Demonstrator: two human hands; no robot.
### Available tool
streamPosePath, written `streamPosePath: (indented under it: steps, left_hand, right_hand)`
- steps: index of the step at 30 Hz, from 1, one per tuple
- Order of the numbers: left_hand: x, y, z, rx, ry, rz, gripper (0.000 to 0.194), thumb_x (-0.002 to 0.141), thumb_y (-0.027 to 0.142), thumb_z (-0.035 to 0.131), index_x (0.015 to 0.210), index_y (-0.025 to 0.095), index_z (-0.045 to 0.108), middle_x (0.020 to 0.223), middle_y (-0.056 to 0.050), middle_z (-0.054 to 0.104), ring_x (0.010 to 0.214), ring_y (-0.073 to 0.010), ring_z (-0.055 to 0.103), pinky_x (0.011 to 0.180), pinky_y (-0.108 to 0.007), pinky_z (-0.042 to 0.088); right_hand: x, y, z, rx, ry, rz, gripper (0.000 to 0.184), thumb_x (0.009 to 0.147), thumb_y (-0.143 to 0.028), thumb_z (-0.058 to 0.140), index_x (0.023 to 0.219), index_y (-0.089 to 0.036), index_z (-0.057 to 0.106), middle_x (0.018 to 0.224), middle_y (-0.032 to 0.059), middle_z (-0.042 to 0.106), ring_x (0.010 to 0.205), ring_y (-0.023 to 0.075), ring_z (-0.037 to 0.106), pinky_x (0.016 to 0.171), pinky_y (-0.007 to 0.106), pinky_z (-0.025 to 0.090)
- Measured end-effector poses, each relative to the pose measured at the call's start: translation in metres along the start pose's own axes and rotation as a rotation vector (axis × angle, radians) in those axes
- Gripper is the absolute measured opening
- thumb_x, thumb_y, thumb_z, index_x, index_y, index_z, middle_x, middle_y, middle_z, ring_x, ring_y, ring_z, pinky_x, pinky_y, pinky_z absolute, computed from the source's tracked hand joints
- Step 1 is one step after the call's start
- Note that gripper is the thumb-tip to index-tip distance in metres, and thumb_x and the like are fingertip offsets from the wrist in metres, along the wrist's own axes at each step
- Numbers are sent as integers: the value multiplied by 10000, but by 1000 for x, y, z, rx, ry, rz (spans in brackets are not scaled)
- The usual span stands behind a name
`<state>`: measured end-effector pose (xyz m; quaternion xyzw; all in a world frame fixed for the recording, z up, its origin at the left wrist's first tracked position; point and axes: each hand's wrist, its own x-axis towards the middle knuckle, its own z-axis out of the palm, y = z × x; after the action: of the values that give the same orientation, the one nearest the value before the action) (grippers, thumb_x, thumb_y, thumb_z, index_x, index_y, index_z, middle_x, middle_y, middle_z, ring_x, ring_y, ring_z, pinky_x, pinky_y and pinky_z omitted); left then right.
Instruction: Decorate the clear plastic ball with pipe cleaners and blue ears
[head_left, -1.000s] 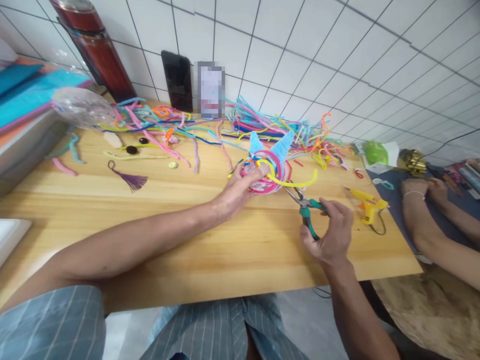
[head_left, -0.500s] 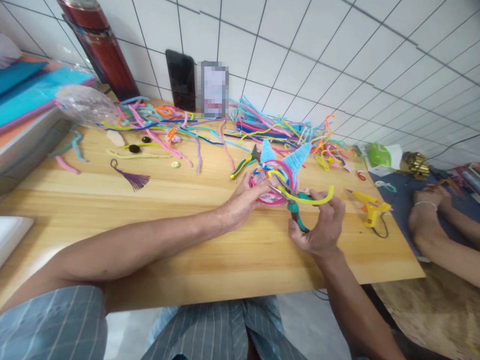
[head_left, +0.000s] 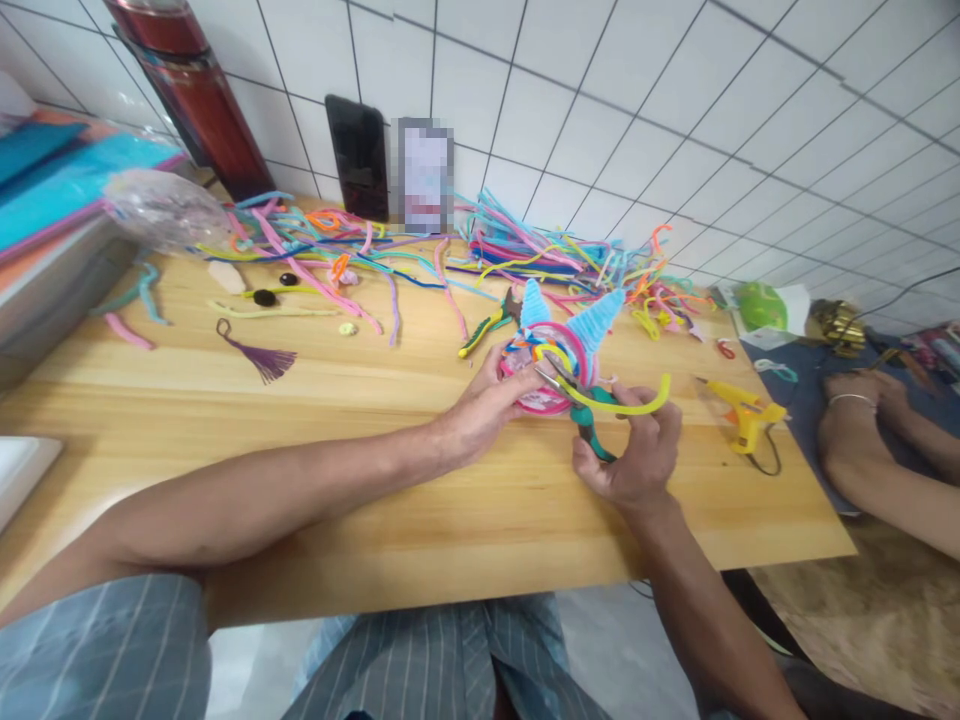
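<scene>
My left hand [head_left: 499,392] is closed around a pipe-cleaner craft piece [head_left: 551,408] with a pink rim and two pointed light-blue ears. In my right hand [head_left: 637,455] are green-handled pliers [head_left: 589,430], their metal jaws reaching across the craft piece beside my left thumb. A yellow pipe cleaner [head_left: 634,407] curls over the piece's front and runs out past my right fingers, its free end bent upward. Exactly where the jaws meet the pipe cleaner I cannot tell. Behind the piece lie yellow-and-green pliers [head_left: 487,328].
Loose pipe cleaners [head_left: 525,250] are heaped along the wall below two phones [head_left: 358,160]. A purple tassel [head_left: 262,358] and black oval pieces [head_left: 265,298] lie left. To the right is a yellow glue gun [head_left: 742,412]; beyond it rest another person's arms [head_left: 862,440].
The plier jaws look closer together than before. Both hands keep nearly the same place on the craft piece, and the whole view has shifted slightly.
</scene>
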<state>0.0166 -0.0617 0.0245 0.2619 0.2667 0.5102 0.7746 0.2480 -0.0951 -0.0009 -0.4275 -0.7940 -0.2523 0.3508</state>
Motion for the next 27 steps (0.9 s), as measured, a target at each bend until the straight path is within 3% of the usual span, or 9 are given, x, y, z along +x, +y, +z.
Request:
streamPosePath:
  steps: [6,16,23,27]
  left_hand:
    - [-1,-2,0,-5,7,-12,673,679,412,1046,1178,248,625,1187,-48,811,1152,-306,813,1060,-516,658]
    - [-1,-4,-2,7,15,-30,717,696,475,1055,1228,242,635,1207,-61,815,1147,-289,808,1061,-496,647]
    - [0,-8,-3,12,17,-52,764,664,529,1067,1217,229,633,1234,-88,810,1196,-334,800,1052,-520,649]
    - [-1,-8,-2,13,21,-74,816,636,553,1081,1229,216,634,1229,-94,809,1207,-336,791,1050,-517,658]
  right_hand:
    - [-8,3,6,21,11,9,747,912,-426,695,1607,-271,470,1239,152,673,1063,346,697,756,486,680]
    - [-1,4,6,3,49,-61,643,971,-411,651,1576,-244,513,1154,138,740,912,300,739,727,451,691]
    - [-10,10,5,-16,13,-43,493,959,-530,646,1361,-249,602,932,77,751,805,278,749,681,404,656]
    - [-12,10,2,44,-21,-42,460,954,-509,652,1319,-229,635,884,62,756,792,269,768,663,369,629]
